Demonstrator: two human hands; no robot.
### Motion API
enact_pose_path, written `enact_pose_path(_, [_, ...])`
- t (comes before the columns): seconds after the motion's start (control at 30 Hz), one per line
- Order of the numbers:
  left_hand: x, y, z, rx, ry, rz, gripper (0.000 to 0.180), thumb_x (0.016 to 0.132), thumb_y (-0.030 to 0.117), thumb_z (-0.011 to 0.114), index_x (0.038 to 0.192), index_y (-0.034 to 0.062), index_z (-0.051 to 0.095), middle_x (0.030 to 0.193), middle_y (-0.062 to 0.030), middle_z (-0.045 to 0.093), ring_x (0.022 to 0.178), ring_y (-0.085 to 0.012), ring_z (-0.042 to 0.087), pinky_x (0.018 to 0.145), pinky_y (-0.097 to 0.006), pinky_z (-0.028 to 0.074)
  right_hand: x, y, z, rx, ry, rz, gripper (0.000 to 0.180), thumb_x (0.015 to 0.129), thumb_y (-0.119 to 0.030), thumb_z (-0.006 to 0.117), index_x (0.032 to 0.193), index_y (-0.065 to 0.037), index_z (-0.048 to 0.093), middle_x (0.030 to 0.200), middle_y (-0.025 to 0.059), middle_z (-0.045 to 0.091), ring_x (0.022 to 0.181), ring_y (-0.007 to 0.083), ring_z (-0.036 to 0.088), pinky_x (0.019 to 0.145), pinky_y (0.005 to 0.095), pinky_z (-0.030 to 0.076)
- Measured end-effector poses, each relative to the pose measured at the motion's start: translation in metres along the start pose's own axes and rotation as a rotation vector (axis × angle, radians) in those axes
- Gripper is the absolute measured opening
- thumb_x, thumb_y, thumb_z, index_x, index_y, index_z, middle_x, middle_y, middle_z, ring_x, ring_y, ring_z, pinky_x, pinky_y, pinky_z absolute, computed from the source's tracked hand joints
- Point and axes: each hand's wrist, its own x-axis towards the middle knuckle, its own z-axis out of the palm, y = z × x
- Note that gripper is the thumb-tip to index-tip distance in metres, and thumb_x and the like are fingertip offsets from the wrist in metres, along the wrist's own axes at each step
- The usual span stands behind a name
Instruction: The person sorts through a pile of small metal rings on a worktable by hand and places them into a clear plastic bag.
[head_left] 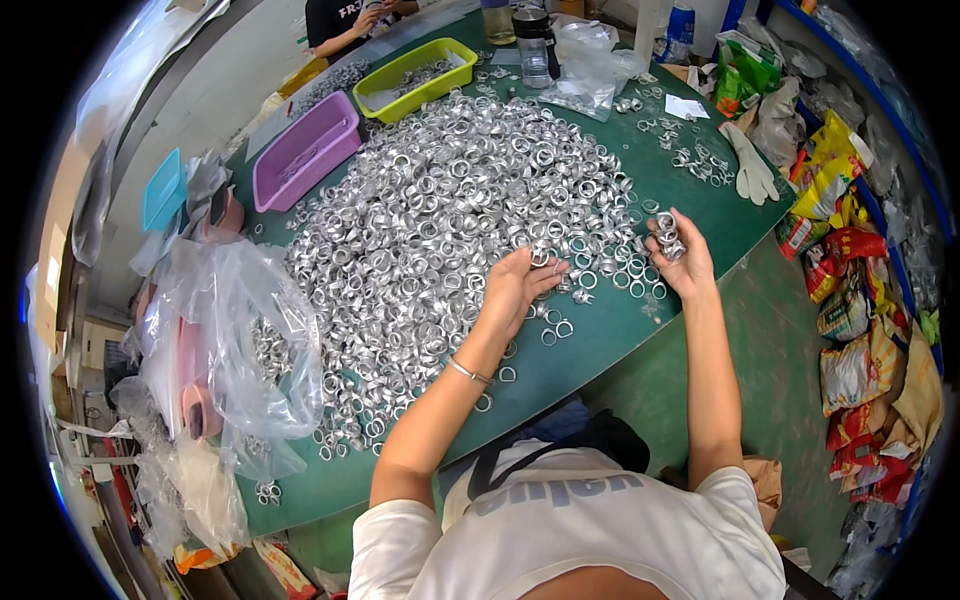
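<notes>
A wide heap of silver metal rings (455,190) spreads over the middle of the green table (590,345). At the heap's right edge my left hand (510,290) is closed, with a metal ring (540,254) between thumb and fingers. My right hand (693,262) is turned partly palm up, its fingers curled round several metal rings (667,236). It hovers by the table's near right edge. Between and below the hands lie loose rings (586,280), some flat on the table top.
Purple (305,155) and lime-green trays (415,78) stand behind the heap. A clear plastic bag (245,330) lies at left. A dark-lidded bottle (537,50) and a white glove (750,165) are at the far side. Colourful packages (850,330) line the right. Another person (345,25) sits opposite.
</notes>
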Motion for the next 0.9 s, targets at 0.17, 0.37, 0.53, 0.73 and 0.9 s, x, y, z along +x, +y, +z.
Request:
enact_pose_path(0.17, [0.001, 0.002, -0.001, -0.031, 0.006, -0.014, 0.026, 0.097, 0.017, 0.038, 0.1, -0.006, 0.05, 0.1, -0.0178, 0.058, 0.101, -0.0343, 0.059, 0.083, -0.036, 0.053, -0.001, 0.013, 0.005, 0.225, -0.025, 0.047, 0.019, 0.088, -0.02, 0.052, 0.096, -0.004, 0.058, 0.097, 0.0121, 0.062, 0.075, 0.0249, 0.064, 0.05, 0.0247, 0.05])
enact_pose_path(0.37, [-0.003, -0.004, 0.008, 0.291, 0.023, 0.145, 0.026, 0.092, 0.015, 0.051, 0.109, -0.005, 0.053, 0.101, -0.0077, 0.058, 0.091, -0.0166, 0.06, 0.08, -0.027, 0.053, -0.018, 0.029, 0.039, -0.206, -0.157, 0.115, 0.026, 0.084, -0.01, 0.06, 0.109, -0.003, 0.06, 0.092, 0.007, 0.061, 0.067, 0.0138, 0.06, 0.044, 0.0181, 0.041])
enact_pose_path(0.53, [-0.004, -0.015, 0.018, 0.41, -0.019, 0.285, 0.028, 0.089, 0.016, 0.058, 0.11, -0.0027, 0.056, 0.096, -0.0045, 0.062, 0.083, -0.0089, 0.058, 0.074, -0.022, 0.05, -0.04, 0.049, 0.081, -0.867, -0.14, -0.09, 0.029, 0.076, -0.008, 0.069, 0.104, -0.001, 0.064, 0.09, 0.0053, 0.062, 0.07, 0.0122, 0.058, 0.059, 0.0229, 0.046])
enact_pose_path(0.73, [0.002, -0.021, 0.014, 0.533, -0.042, 0.314, 0.026, 0.087, 0.01, 0.06, 0.109, -0.0031, 0.057, 0.094, -0.0058, 0.063, 0.083, -0.0099, 0.059, 0.072, -0.021, 0.048, -0.029, 0.07, 0.057, -0.97, -0.118, -0.51, 0.014, 0.069, -0.001, 0.071, 0.08, 0.002, 0.064, 0.086, 0.0094, 0.062, 0.083, 0.0184, 0.059, 0.078, 0.0285, 0.045])
enact_pose_path(0.9, [-0.004, -0.022, 0.022, 0.864, 0.057, 0.446, 0.023, 0.086, 0.003, 0.058, 0.108, -0.0017, 0.058, 0.096, -0.0066, 0.06, 0.082, -0.0104, 0.058, 0.072, -0.021, 0.047, -0.034, 0.075, 0.056, -0.957, -0.141, -0.547, 0.012, 0.069, 0.001, 0.071, 0.077, 0.003, 0.062, 0.084, 0.009, 0.061, 0.082, 0.0184, 0.058, 0.077, 0.0279, 0.045])
